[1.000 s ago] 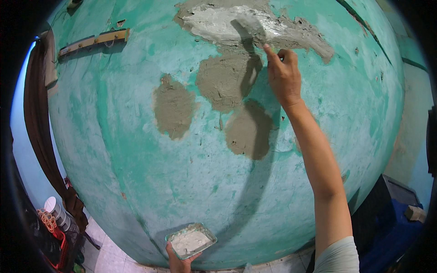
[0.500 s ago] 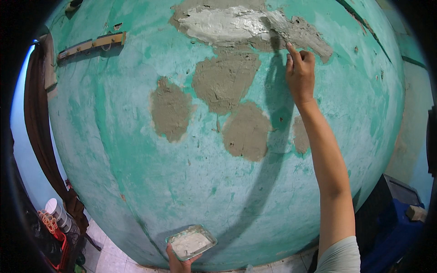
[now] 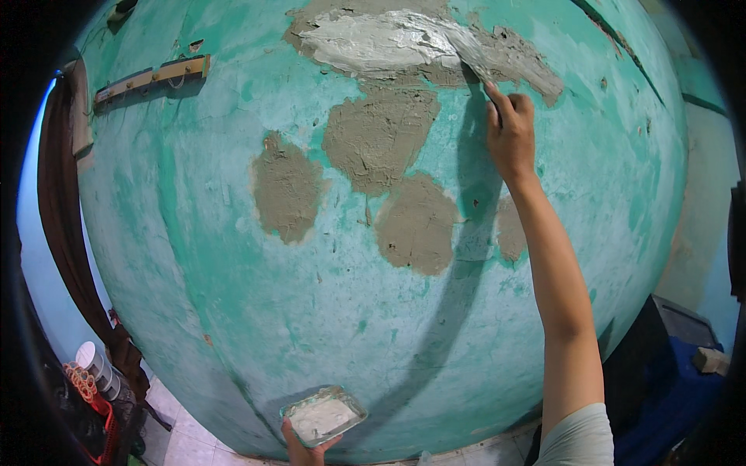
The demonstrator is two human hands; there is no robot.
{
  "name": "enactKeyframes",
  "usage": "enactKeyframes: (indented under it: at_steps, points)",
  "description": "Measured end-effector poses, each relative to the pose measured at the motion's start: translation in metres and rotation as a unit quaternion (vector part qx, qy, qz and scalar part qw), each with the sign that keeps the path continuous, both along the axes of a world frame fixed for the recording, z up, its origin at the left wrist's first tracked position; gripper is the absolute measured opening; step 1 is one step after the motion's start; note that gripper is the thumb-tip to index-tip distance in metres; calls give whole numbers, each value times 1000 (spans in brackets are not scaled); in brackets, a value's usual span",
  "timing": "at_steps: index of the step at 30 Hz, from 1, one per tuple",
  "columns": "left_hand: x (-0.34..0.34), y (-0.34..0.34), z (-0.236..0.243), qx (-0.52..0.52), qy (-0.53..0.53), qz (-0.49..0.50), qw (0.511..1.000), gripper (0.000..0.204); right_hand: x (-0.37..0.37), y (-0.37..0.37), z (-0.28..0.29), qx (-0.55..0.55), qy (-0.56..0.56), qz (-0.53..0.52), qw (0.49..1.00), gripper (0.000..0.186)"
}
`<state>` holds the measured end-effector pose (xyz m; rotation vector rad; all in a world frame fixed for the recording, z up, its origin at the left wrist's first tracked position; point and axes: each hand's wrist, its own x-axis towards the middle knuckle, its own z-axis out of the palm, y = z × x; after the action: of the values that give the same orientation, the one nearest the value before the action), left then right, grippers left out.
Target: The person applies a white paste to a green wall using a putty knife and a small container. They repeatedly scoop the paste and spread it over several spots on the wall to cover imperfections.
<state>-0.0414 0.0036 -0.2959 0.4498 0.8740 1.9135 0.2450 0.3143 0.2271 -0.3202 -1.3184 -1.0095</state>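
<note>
My right hand (image 3: 513,133) is closed around the handle of a putty knife (image 3: 472,56), its arm raised high. The blade lies against a wide smear of white putty (image 3: 381,40) spread over a grey patch near the top of the green wall (image 3: 233,311). Low down, close to the wall, my left hand (image 3: 305,449) grips a small rectangular tub (image 3: 325,415) from below. White putty fills much of the tub, and its rim is smeared.
Several bare grey patches (image 3: 381,138) mark the wall below the white smear. A hook rail (image 3: 152,81) is fixed at upper left. White buckets (image 3: 95,363) and a red basket stand at lower left beside a dark curtain (image 3: 66,210). Blue-covered things (image 3: 676,388) stand at lower right.
The putty knife's blade has tilted and shifted slightly left over the white putty, and its handle now shows more. My left hand and the tub stay nearly in place.
</note>
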Motion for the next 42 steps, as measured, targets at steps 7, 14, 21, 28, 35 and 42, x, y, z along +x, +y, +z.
enactKeyframes:
  at_steps: [7,14,21,28,35,42]
  points:
    - [1,-3,9,21,34,-8,999,51,-29,-14,-17,-25,54,107,992,38]
    - [13,-8,21,21,70,-3,997,48,-129,-45,-45,-74,60,114,989,39]
    - [8,-15,21,19,54,10,998,49,-108,-25,-19,-1,-1,9,1000,49]
    - [10,-17,19,17,28,30,999,52,-37,-10,-5,1,6,-38,999,44]
    - [5,-6,3,23,31,5,999,54,-13,-6,-2,6,43,25,999,40]
    - [22,-10,30,-13,38,24,999,51,-72,-27,2,20,-61,13,998,42]
